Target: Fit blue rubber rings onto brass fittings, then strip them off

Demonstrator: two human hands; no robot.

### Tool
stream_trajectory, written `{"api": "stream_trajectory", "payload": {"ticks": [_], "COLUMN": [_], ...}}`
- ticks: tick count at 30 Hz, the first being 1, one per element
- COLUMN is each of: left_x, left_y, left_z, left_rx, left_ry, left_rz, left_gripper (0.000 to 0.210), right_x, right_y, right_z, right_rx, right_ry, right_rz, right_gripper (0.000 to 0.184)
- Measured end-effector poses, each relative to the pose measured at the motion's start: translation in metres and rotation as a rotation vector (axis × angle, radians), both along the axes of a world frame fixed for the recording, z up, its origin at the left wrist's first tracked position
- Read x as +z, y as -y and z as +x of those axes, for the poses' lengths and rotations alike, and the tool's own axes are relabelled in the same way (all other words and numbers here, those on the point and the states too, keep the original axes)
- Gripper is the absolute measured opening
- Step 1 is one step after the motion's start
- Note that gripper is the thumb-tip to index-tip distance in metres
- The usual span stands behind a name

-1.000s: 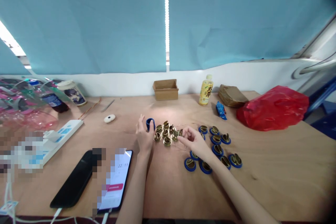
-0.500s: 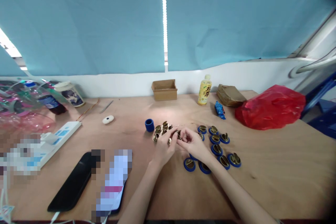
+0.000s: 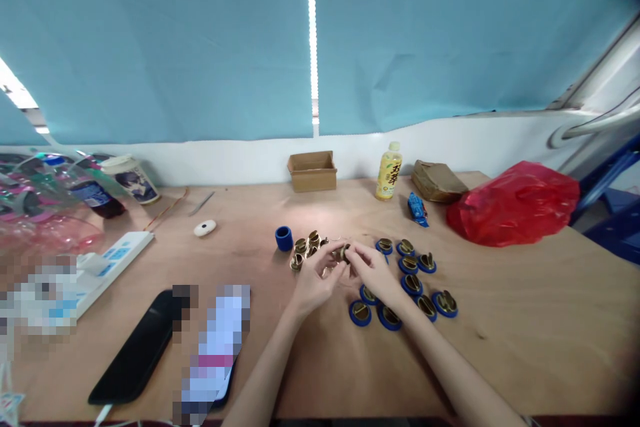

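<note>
My left hand (image 3: 317, 281) and my right hand (image 3: 374, 273) meet above the middle of the table, fingertips closed from either side on a small round brass-coloured metal piece (image 3: 345, 253). Fingers hide much of that piece. Beside my left hand lies a cluster of loose brass-coloured pieces (image 3: 300, 246) with raised tabs, some covered by the hand. A blue cylindrical ring (image 3: 284, 239) stands at the cluster's left. Around my right hand and forearm, several similar pieces set in blue rings (image 3: 411, 284) lie spread out.
At the back stand a small cardboard box (image 3: 313, 173) and a yellow drink bottle (image 3: 389, 172). A blue wrapper (image 3: 417, 209), a brown package (image 3: 438, 181) and a red plastic bag (image 3: 515, 205) lie right. Leftward are a black phone (image 3: 143, 347), a power strip (image 3: 117, 260) and a white disc (image 3: 205, 228).
My fingers have shifted on the brass-coloured piece, which now looks turned more edge-on. My left thumb and fingers are spread wider. The things on the table lie as before.
</note>
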State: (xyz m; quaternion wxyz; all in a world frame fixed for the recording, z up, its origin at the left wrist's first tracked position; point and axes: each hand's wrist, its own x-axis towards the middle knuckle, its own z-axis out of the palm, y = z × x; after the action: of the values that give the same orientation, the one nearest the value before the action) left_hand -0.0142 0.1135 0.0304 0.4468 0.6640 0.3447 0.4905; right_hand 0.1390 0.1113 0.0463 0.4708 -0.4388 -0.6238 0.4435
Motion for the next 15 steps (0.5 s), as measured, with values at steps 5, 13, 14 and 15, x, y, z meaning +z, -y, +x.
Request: {"api": "stream_trajectory", "payload": {"ticks": [5, 13, 14, 15], "left_x": [-0.005, -0.011, -0.010, -0.008], "left_y": [0.000, -0.003, -0.004, -0.005], "left_z": [0.003, 0.008, 0.008, 0.007], "left_rx": [0.060, 0.036, 0.048, 0.072], "left_ry": [-0.108, 0.063, 0.095, 0.134], "left_rz": [0.090, -0.027, -0.045, -0.069], "left_gripper": [0.038, 0.033, 0.031, 0.030], "right_x": [-0.006, -0.005, -0.003, 0.000], "right_y": [-0.003, -0.001, 0.000, 0.000], "right_z": [0.000, -0.001, -0.001, -0.002], "right_rx": [0.055, -0.020, -0.028, -0.037], "right_ry": [-0.032, 0.079, 0.061, 0.034], "right_rz": [0.017, 0.048, 0.054, 0.061], "right_gripper": [0.024, 0.035, 0.037, 0.039]}}
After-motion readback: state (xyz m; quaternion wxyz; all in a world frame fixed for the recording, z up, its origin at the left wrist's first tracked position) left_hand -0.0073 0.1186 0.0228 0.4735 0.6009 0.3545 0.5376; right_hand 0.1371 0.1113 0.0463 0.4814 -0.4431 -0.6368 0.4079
